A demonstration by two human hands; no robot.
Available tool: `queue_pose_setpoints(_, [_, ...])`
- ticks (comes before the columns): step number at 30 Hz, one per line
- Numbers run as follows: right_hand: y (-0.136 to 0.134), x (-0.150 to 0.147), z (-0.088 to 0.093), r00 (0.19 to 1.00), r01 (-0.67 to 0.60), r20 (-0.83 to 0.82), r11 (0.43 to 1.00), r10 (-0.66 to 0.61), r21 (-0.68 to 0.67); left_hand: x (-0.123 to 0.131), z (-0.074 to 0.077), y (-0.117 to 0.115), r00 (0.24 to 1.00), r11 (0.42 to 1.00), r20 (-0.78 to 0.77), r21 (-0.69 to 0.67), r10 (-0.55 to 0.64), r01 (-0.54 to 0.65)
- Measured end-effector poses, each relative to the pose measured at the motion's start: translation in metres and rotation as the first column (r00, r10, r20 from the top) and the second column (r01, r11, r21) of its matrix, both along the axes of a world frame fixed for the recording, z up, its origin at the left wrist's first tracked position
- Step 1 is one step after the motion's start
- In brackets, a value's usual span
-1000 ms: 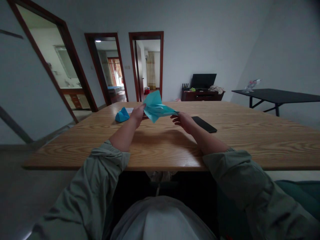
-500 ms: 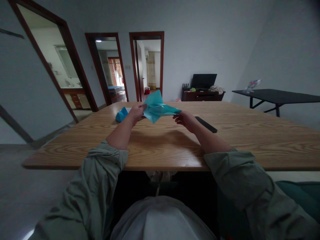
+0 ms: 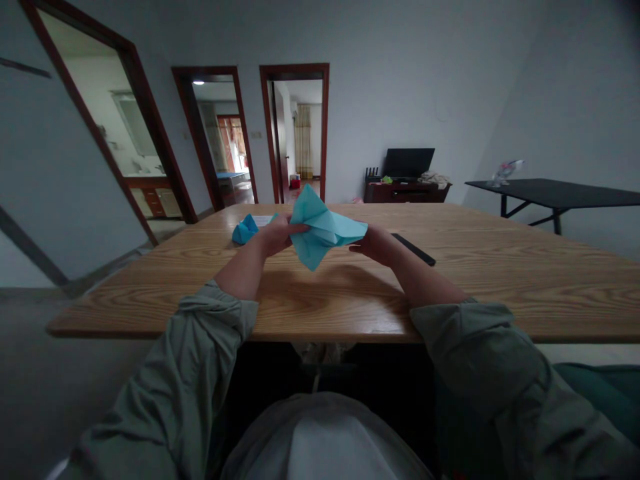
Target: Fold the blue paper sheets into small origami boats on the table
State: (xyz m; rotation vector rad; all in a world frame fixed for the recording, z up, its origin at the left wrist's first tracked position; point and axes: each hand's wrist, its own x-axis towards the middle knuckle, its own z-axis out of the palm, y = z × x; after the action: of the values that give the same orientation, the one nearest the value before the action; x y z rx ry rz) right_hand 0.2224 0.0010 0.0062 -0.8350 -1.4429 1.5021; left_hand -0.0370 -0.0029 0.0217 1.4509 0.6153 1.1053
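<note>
I hold a partly folded sheet of light blue paper [image 3: 320,228] in the air above the wooden table [image 3: 500,280]. My left hand [image 3: 278,235] pinches its left side, fingers closed on the paper. My right hand [image 3: 376,243] grips the right corner, also closed on it. Behind my left hand a small folded blue paper shape [image 3: 245,230] rests on the table beside a white sheet [image 3: 262,219].
A black phone [image 3: 413,249] lies on the table just right of my right hand. Further back stand a dark TV cabinet [image 3: 406,190] with a screen and a black side table [image 3: 560,192] at the right. Three open doorways line the far left wall.
Both hands have drawn slightly nearer to me and closer together. The blue paper has bunched up and turned, its lower point now hanging down between my hands.
</note>
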Motion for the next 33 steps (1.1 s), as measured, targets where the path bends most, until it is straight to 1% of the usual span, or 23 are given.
queue_pose_setpoints(2, [-0.003, 0.001, 0.001, 0.999, -0.045, 0.005, 0.999, 0.045, -0.001, 0.001, 0.002, -0.006, 1.0, 1.0, 0.011, -0.017, -0.018, 0.018])
queue_pose_setpoints(4, [-0.004, 0.002, 0.001, 0.998, -0.064, -0.005, 0.998, 0.065, 0.015, 0.001, 0.004, -0.01, 1.0, 0.999, 0.016, -0.029, -0.026, 0.027])
queue_pose_setpoints(9, [0.001, 0.006, -0.001, 0.999, 0.03, 0.035, 0.999, -0.031, 0.028, -0.002, 0.006, -0.012, 0.998, 0.997, 0.034, -0.049, -0.051, 0.052])
queue_pose_setpoints(10, [0.002, 0.007, -0.001, 0.999, 0.029, 0.035, 0.999, -0.03, 0.021, -0.002, 0.005, -0.011, 0.998, 0.997, 0.037, -0.051, -0.058, 0.06])
queue_pose_setpoints(12, [0.003, 0.008, -0.001, 1.0, -0.01, 0.01, 1.0, 0.01, -0.006, -0.003, 0.005, -0.01, 0.997, 0.997, 0.037, -0.041, -0.063, 0.065])
queue_pose_setpoints(15, [0.002, 0.008, 0.0, 0.996, -0.075, -0.049, 0.996, 0.073, -0.054, -0.002, 0.002, -0.007, 0.999, 0.999, 0.021, -0.016, -0.039, 0.039])
queue_pose_setpoints(19, [0.002, 0.003, 0.0, 0.991, -0.111, -0.087, 0.992, 0.105, -0.066, 0.007, -0.004, -0.003, 0.999, 0.999, -0.008, 0.011, -0.033, 0.033])
queue_pose_setpoints(23, [0.003, -0.002, -0.004, 0.998, -0.052, -0.029, 0.996, 0.05, -0.079, 0.019, -0.006, -0.006, 0.999, 0.998, 0.002, 0.03, -0.047, 0.047])
queue_pose_setpoints(26, [0.003, -0.003, -0.009, 0.999, -0.047, 0.01, 0.994, 0.049, -0.097, 0.027, -0.003, -0.014, 0.999, 0.999, -0.011, 0.017, -0.047, 0.047])
queue_pose_setpoints(30, [0.001, -0.002, -0.01, 0.995, -0.068, 0.065, 0.988, 0.077, -0.137, 0.03, -0.001, -0.018, 0.999, 1.0, -0.022, 0.018, -0.025, 0.025])
queue_pose_setpoints(32, [0.001, -0.002, -0.008, 0.993, -0.079, 0.071, 0.984, 0.092, -0.161, 0.029, -0.001, -0.014, 0.999, 0.999, -0.019, 0.034, 0.038, -0.037])
queue_pose_setpoints(33, [0.001, -0.001, -0.006, 0.993, -0.079, 0.068, 0.982, 0.092, -0.171, 0.028, -0.001, -0.011, 0.996, 0.995, -0.014, 0.047, 0.093, -0.092])
